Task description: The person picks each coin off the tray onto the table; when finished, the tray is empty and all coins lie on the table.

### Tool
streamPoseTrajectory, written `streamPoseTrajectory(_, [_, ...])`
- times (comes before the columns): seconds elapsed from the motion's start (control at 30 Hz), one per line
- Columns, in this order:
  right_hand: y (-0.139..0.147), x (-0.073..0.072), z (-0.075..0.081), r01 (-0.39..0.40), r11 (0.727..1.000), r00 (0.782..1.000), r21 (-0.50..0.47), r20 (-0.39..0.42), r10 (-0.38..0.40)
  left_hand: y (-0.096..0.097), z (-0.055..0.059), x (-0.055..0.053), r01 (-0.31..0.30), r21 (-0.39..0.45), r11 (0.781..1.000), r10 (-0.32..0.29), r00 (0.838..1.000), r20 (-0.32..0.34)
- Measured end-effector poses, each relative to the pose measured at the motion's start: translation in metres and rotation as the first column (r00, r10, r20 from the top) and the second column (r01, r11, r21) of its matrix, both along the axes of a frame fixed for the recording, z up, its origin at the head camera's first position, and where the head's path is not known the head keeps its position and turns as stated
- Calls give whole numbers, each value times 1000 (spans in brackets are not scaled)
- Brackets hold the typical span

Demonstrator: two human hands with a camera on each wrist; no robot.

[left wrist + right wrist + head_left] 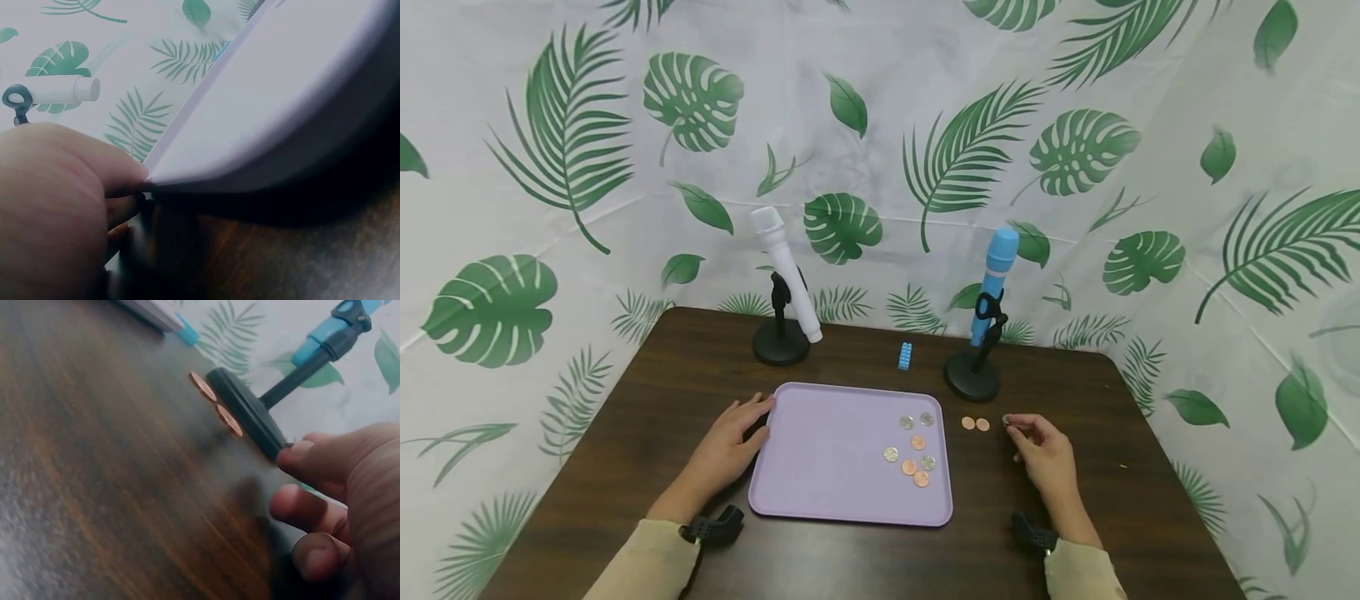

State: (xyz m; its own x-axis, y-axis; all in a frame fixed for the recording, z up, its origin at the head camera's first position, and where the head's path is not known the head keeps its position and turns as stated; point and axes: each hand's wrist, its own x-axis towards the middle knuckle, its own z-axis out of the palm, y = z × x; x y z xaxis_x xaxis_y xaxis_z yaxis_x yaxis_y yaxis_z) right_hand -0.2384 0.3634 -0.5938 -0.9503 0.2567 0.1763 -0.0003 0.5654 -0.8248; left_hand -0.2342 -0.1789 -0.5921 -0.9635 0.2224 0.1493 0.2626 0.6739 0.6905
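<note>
Pinching a silver coin (1007,420) at the fingertips of the right hand (1045,454), just above the table (1150,467), right of the tray. Bracing the lavender tray (820,467) at its near-left corner with the left hand (730,446), fingers relaxed. Holding 7 coins (913,450) on the tray already; leaving 2 copper coins (975,424) beside it. Showing those 2 against the blue microphone stand (250,415) only from the right wrist; hiding the tray's coins there.

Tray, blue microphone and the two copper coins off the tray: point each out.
Tray (827,450), head view, bare middle of its floor.
Blue microphone (997,268), head view, upper body.
Copper coins (968,423), head view, the left coin's face.
</note>
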Motion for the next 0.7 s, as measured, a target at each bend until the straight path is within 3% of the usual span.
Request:
streamPoseTrajectory(0.17, [0, 1, 0, 20, 995, 999, 93, 29, -22, 0, 1, 1, 7, 7, 1000, -7, 1000, -10])
streamPoseTrajectory(0.4, [-6, 1, 2, 46, 987, 997, 153, 48, -54, -2, 1, 2, 4, 3, 1000, -4, 1000, 28])
streamPoseTrajectory(0.7, [-8, 0, 1, 61, 956, 998, 286, -21, -57, 2, 5, 4, 7, 11, 1000, -7, 1000, -1])
